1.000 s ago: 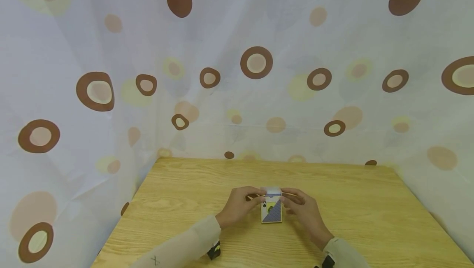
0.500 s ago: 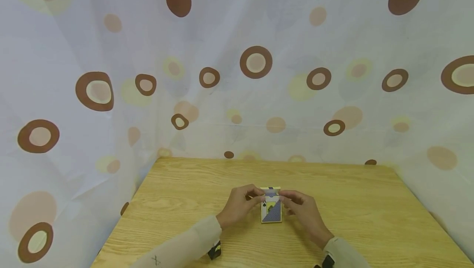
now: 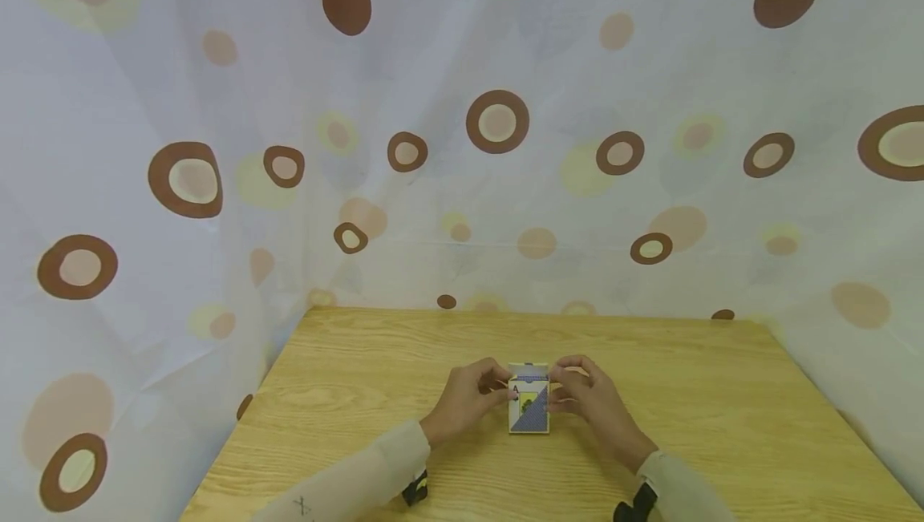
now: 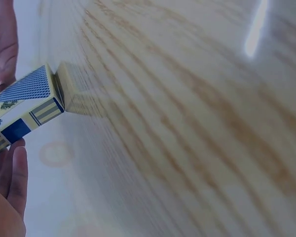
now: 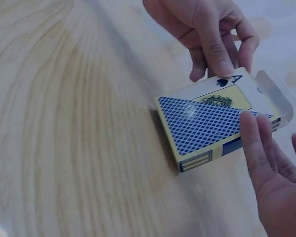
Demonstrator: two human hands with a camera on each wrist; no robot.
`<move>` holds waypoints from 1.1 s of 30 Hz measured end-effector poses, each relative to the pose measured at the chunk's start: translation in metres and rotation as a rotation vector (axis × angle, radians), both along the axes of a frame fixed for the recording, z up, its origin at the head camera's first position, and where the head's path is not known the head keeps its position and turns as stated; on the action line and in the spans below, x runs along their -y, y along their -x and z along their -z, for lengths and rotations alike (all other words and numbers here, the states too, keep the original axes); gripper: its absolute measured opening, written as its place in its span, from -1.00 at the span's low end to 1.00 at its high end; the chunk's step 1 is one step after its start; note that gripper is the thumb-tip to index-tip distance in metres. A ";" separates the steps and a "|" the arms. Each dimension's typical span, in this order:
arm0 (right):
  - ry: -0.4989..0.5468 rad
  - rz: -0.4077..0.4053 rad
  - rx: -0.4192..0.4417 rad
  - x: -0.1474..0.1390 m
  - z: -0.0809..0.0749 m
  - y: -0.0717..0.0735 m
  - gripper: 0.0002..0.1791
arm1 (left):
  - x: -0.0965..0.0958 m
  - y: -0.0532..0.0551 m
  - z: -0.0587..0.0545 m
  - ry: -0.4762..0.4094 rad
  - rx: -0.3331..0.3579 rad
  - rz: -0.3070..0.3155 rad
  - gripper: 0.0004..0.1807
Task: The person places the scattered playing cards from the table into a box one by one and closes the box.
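A playing card box (image 3: 529,418) with an ace of spades and a blue checked pattern on its front stands slightly tilted at the middle of the table. Its top flap (image 5: 276,96) is raised, swung back from the mouth. My left hand (image 3: 469,403) grips the box by its left edge, thumb on the front face and fingers behind. My right hand (image 3: 597,408) is at the other side, with fairly straight fingertips touching the box's right edge in the right wrist view. What lies inside the box cannot be seen.
The wooden table (image 3: 375,345) reaches to a white curtain (image 3: 433,65) with brown and beige spots at the back and both sides. Dark straps (image 3: 635,503) sit at the wrists, by the pale sleeves (image 3: 346,474).
The box's top flap, blurred a second ago, now stands back. My right hand's thumb and index finger have come off the front and top edge; its other fingers now touch the side.
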State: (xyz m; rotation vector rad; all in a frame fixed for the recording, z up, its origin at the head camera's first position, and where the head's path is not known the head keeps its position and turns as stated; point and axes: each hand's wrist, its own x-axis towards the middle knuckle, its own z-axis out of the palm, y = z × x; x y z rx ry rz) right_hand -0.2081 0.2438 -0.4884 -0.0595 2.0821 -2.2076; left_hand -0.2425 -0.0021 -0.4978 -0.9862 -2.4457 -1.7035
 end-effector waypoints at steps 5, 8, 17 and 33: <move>0.024 -0.055 0.053 -0.002 -0.003 0.006 -0.37 | 0.001 -0.001 -0.001 0.013 0.006 -0.009 -0.86; 0.052 -0.068 0.079 -0.003 -0.003 0.007 -0.44 | 0.001 -0.001 -0.001 0.011 -0.006 -0.009 -0.86; 0.145 -0.121 0.097 -0.005 -0.001 0.011 -0.56 | -0.001 0.001 0.001 -0.005 -0.011 -0.009 -0.84; 0.204 -0.190 0.133 -0.008 -0.001 0.012 -0.82 | 0.000 0.002 0.000 -0.031 0.028 0.009 -0.85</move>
